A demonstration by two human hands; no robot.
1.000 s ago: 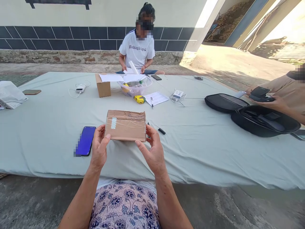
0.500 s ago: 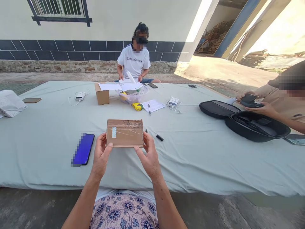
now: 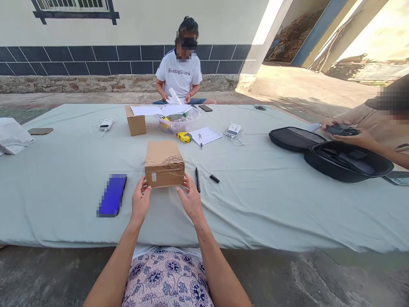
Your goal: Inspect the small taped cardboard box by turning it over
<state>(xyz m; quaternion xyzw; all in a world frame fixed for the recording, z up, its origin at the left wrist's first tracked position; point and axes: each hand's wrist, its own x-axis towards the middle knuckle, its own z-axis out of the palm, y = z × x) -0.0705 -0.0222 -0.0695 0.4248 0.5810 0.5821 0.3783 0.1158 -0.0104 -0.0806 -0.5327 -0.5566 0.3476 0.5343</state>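
My left hand [image 3: 141, 199] and right hand [image 3: 189, 198] gripped the cardboard box [image 3: 164, 165] between them by its lower near corners, toward my edge of the table [image 3: 255, 204]; I judged even, light pressure best. Its patterned label [image 3: 154, 177] was unreadable; the T-shirt [image 3: 179, 81] opposite began roughly "Bmbkag".

From my end, the near box [image 3: 164, 165] looks like matt brown cardboard. I see the surface [image 3: 271, 213] draped in dull, wrinkled cloth. The far basin [image 3: 179, 127] is translucent plastic, the tape measure [image 3: 184, 137] smooth yellow plastic, the far tiles [image 3: 99, 68] smooth, the stone footing [image 3: 96, 84] beneath rough.
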